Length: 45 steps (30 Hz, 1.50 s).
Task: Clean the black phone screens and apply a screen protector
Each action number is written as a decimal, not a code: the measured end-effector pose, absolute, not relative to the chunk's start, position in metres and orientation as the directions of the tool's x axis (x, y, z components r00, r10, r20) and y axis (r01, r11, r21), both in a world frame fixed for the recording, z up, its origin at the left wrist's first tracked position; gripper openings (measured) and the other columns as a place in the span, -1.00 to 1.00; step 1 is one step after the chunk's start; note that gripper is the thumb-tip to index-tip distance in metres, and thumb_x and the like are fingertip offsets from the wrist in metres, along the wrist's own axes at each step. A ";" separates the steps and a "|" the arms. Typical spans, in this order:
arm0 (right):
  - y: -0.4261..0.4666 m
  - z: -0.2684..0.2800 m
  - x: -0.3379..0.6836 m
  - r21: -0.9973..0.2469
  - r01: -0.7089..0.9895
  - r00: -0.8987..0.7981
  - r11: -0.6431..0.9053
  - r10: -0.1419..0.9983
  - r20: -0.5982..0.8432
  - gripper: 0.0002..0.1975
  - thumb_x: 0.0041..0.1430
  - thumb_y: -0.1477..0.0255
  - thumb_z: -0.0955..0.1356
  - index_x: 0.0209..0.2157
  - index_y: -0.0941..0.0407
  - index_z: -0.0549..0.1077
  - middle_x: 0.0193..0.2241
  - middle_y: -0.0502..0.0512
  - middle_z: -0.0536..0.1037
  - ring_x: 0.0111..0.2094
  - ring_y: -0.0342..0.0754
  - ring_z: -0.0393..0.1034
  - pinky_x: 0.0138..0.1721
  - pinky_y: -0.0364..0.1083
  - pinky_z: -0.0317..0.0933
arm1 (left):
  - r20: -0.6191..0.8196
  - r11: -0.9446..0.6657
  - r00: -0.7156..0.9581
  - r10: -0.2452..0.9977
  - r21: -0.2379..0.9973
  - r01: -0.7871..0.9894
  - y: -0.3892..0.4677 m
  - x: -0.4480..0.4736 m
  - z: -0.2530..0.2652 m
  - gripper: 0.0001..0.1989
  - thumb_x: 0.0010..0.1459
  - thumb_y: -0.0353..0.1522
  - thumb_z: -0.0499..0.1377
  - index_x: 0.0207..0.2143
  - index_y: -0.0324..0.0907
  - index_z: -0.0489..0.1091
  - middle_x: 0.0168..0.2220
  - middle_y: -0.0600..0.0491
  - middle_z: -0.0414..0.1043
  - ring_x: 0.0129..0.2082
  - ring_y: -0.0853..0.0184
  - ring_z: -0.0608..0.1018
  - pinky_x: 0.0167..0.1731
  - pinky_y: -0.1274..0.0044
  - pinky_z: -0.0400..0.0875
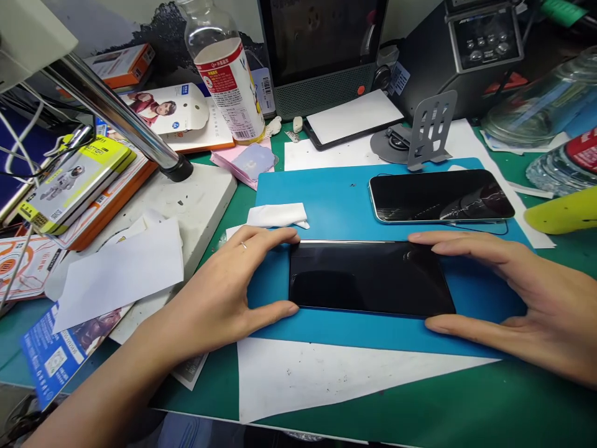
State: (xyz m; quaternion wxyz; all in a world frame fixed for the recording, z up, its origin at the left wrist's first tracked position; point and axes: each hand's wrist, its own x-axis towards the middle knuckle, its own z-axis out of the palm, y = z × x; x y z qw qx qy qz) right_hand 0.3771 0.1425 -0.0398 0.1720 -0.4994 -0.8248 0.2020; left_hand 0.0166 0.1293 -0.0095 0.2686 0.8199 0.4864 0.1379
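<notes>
A black smartphone (368, 277) lies screen up on a blue mat (326, 190). My left hand (242, 283) grips its left end, thumb at the near corner and fingers at the far corner. At the other end my right hand (508, 292) holds it the same way, thumb on the near edge and fingertips on the far edge. Behind it rests a second smartphone (441, 196) with a dark, reflective screen and a thin cable or cord beneath. A folded white tissue (277, 215) sits just beyond my left fingers.
At the back stand a large bottle (228, 87), a dark-screened device (321, 43), a grey phone stand (426, 134) and a flat black-edged tablet-like thing (354, 118). Boxes (77, 180) and a metal lamp post (121, 112) crowd the left. White paper (326, 376) lies in front.
</notes>
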 end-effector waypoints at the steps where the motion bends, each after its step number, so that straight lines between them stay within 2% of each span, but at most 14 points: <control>1: 0.144 -0.040 0.378 -0.499 0.736 -0.471 0.457 0.875 0.107 -0.38 0.14 -0.07 0.41 0.15 -0.11 0.34 0.18 0.05 0.47 0.07 0.10 0.49 -0.53 -0.29 0.49 | -0.035 -0.375 0.480 0.876 0.577 0.726 0.129 0.017 -0.010 -0.28 0.21 -0.23 0.33 0.32 0.09 0.07 0.25 0.01 0.31 0.25 0.12 0.35 0.23 0.24 0.33; 4: 0.148 -0.040 0.381 -0.494 0.698 -0.525 0.518 0.840 0.138 -0.35 0.10 -0.09 0.42 0.15 -0.11 0.33 0.17 0.04 0.47 0.07 0.09 0.49 -0.54 -0.28 0.50 | -0.039 -0.358 0.467 0.884 0.587 0.726 0.129 0.016 -0.012 -0.30 0.21 -0.20 0.33 0.31 0.12 0.10 0.25 0.03 0.31 0.24 0.12 0.36 0.20 0.25 0.36; 10: 0.147 -0.042 0.383 -0.504 0.700 -0.520 0.506 0.845 0.127 -0.37 0.13 -0.06 0.43 0.15 -0.12 0.32 0.18 0.03 0.46 0.08 0.08 0.48 -0.52 -0.29 0.50 | -0.025 -0.368 0.466 0.884 0.577 0.729 0.130 0.016 -0.015 -0.31 0.20 -0.15 0.32 0.29 0.15 0.11 0.23 0.05 0.33 0.24 0.09 0.36 0.19 0.22 0.38; 15: 0.141 -0.043 0.381 -0.545 0.729 -0.449 0.414 0.890 0.076 -0.40 0.13 -0.10 0.40 0.12 -0.16 0.33 0.21 -0.03 0.42 0.10 0.05 0.45 -0.64 -0.35 0.40 | -0.027 -0.369 0.460 0.887 0.557 0.744 0.129 0.016 -0.014 -0.33 0.21 -0.13 0.31 0.29 0.15 0.12 0.23 0.07 0.35 0.21 0.10 0.39 0.15 0.23 0.42; 18: 0.141 -0.044 0.382 -0.531 0.746 -0.445 0.402 0.894 0.051 -0.42 0.15 -0.11 0.38 0.13 -0.18 0.32 0.21 -0.03 0.42 0.10 0.03 0.43 -0.66 -0.36 0.38 | -0.038 -0.364 0.458 0.888 0.549 0.753 0.129 0.016 -0.013 -0.32 0.21 -0.13 0.31 0.29 0.15 0.11 0.22 0.07 0.36 0.20 0.10 0.40 0.13 0.23 0.42; 22: 0.144 -0.046 0.387 -0.484 0.731 -0.506 0.481 0.858 0.089 -0.40 0.17 -0.08 0.38 0.17 -0.15 0.29 0.20 0.01 0.44 0.10 0.02 0.45 -0.51 -0.33 0.47 | -0.050 -0.368 0.463 0.885 0.534 0.761 0.128 0.016 -0.013 -0.33 0.22 -0.13 0.30 0.30 0.14 0.10 0.24 0.09 0.36 0.20 0.11 0.40 0.14 0.24 0.41; 25: 0.146 -0.048 0.388 -0.426 0.725 -0.541 0.541 0.830 0.133 -0.40 0.20 -0.07 0.37 0.18 -0.12 0.28 0.18 0.02 0.45 0.09 0.01 0.47 -0.28 -0.25 0.55 | -0.023 -0.387 0.466 0.884 0.521 0.760 0.128 0.016 -0.015 -0.33 0.23 -0.14 0.29 0.31 0.15 0.11 0.25 0.11 0.36 0.20 0.12 0.41 0.15 0.25 0.41; 28: 0.146 -0.048 0.388 -0.393 0.719 -0.561 0.574 0.812 0.160 -0.41 0.21 -0.05 0.37 0.18 -0.11 0.27 0.18 0.03 0.45 0.10 0.02 0.47 -0.10 -0.16 0.54 | -0.022 -0.391 0.466 0.884 0.509 0.767 0.127 0.015 -0.015 -0.34 0.24 -0.16 0.29 0.32 0.14 0.11 0.24 0.09 0.37 0.19 0.10 0.41 0.11 0.24 0.44; 33: 0.146 -0.047 0.387 -0.386 0.718 -0.566 0.579 0.809 0.162 -0.41 0.23 -0.04 0.36 0.19 -0.10 0.26 0.17 0.07 0.46 0.07 0.07 0.49 0.04 -0.03 0.50 | -0.037 -0.388 0.467 0.883 0.500 0.774 0.128 0.016 -0.012 -0.34 0.25 -0.17 0.28 0.32 0.12 0.10 0.23 0.07 0.37 0.18 0.09 0.41 0.08 0.23 0.47; 40: 0.147 -0.041 0.382 -0.431 0.729 -0.548 0.533 0.831 0.101 -0.41 0.23 -0.03 0.36 0.19 -0.07 0.26 0.16 0.13 0.47 0.02 0.10 0.52 -0.04 -0.02 0.54 | -0.032 -0.386 0.461 0.887 0.497 0.777 0.127 0.015 -0.017 -0.36 0.25 -0.15 0.26 0.32 0.13 0.12 0.25 0.07 0.33 0.21 0.10 0.39 0.09 0.28 0.49; 44: 0.145 -0.035 0.380 -0.520 0.676 -0.562 0.521 0.822 0.093 -0.40 0.21 0.05 0.42 0.19 -0.04 0.26 0.20 0.16 0.43 0.10 0.13 0.47 -0.24 -0.11 0.56 | -0.031 -0.375 0.444 0.896 0.483 0.791 0.125 0.013 -0.020 -0.36 0.23 -0.10 0.25 0.31 0.17 0.13 0.21 0.08 0.36 0.16 0.09 0.44 0.06 0.31 0.54; 45: 0.145 -0.035 0.380 -0.531 0.672 -0.562 0.517 0.822 0.089 -0.38 0.20 0.07 0.44 0.20 -0.03 0.26 0.21 0.16 0.43 0.12 0.12 0.46 -0.24 -0.12 0.56 | -0.034 -0.366 0.434 0.900 0.481 0.797 0.125 0.013 -0.021 -0.36 0.22 -0.09 0.25 0.31 0.18 0.14 0.20 0.08 0.37 0.14 0.09 0.46 0.04 0.31 0.55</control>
